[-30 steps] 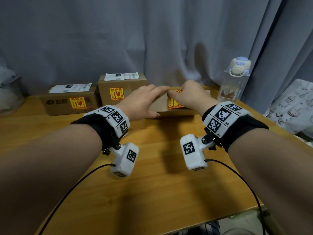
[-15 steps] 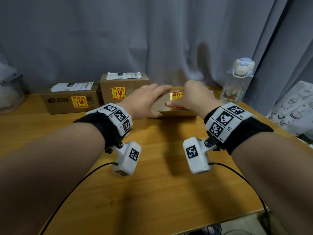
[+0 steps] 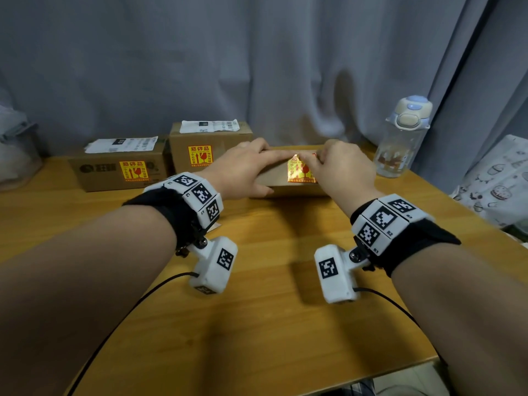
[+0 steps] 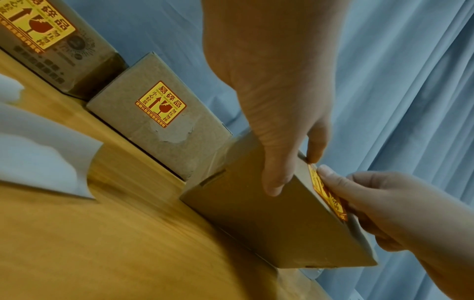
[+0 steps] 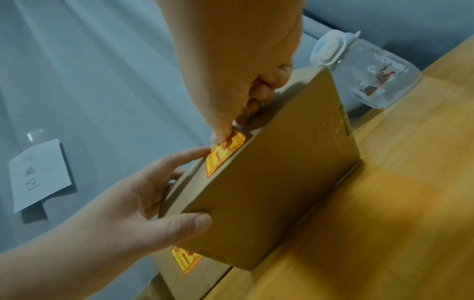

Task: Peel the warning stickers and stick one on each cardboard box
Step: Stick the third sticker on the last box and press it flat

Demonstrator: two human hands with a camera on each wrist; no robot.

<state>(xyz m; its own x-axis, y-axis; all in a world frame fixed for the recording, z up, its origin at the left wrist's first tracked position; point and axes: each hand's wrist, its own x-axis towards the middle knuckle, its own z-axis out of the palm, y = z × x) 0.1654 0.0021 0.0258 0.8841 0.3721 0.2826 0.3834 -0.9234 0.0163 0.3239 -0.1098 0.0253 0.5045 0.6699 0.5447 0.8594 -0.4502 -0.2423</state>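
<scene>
compared with a second ago the sticker point(image 3: 300, 171) sits differently: back then it was lifted near the top edge of the third box point(image 3: 271, 181) between both hands, half a second ago it looked small and high, and now it is spread over the box's front face, bottom edge down flat and the top left corner still curled up. so i'd say the stick-down on box 3 is nearly done, just the top needs rubbing flat.

the left hand point(image 3: 243, 170) grasps the box, thumb on the front and fingers over the top, one fingertip touching the sticker's edge. the right hand point(image 3: 340, 167) is curled, thumb tip pressing the sticker's upper part onto the cardboard.

the 2 other boxes, left box point(image 3: 120, 170) and middle box point(image 3: 210, 147), already wear their stickers, so this looks like the last one.

materials: boxes are plain matte brown cardboard, squarish, with white shipping labels on top. sticker is glossy yellow with red print, thin and floppy. the surface point(image 3: 257, 324) is smooth wood. a clear plastic bottle point(image 3: 403, 138) stands near the right, and grey curtain point(image 3: 257, 67) hangs behind.
</scene>
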